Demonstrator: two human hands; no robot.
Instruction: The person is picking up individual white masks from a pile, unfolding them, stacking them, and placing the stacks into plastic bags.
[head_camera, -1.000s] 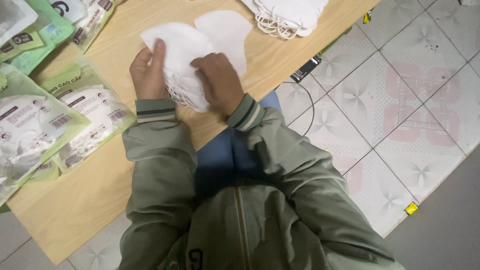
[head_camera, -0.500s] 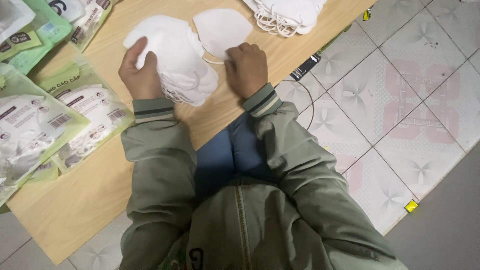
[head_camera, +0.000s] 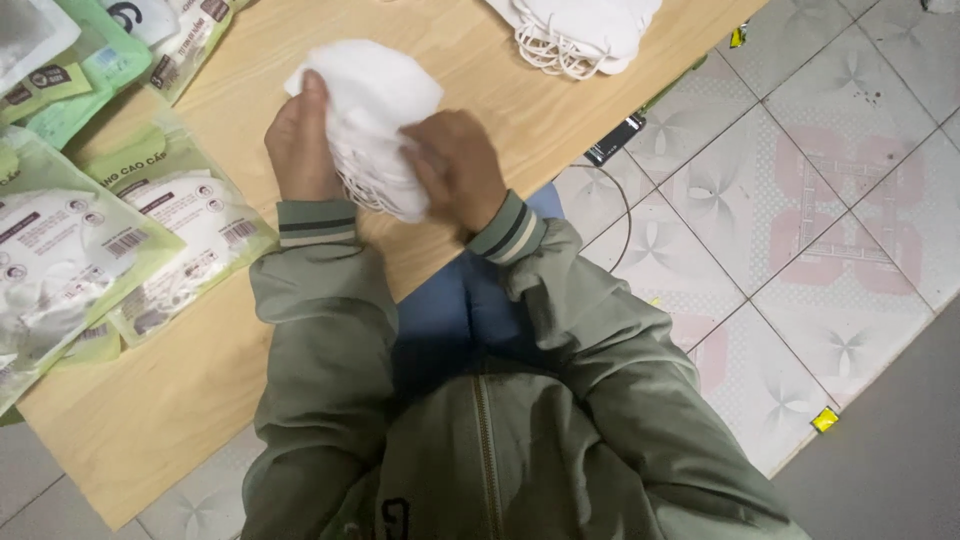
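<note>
Head view: both hands, left hand (head_camera: 300, 145) and right hand (head_camera: 458, 170), clamp white mask stack (head_camera: 375, 110)

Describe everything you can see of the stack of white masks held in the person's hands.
The stack of white masks is a thick bundle of folded, soft fabric-like pieces with curved edges, layered face to face. Thin white elastic loops hang from its lower edge. It is held above the wooden table, tilted, with the left hand gripping one side and the right hand pressing the other. Only the two hands can be seen touching it.
</note>
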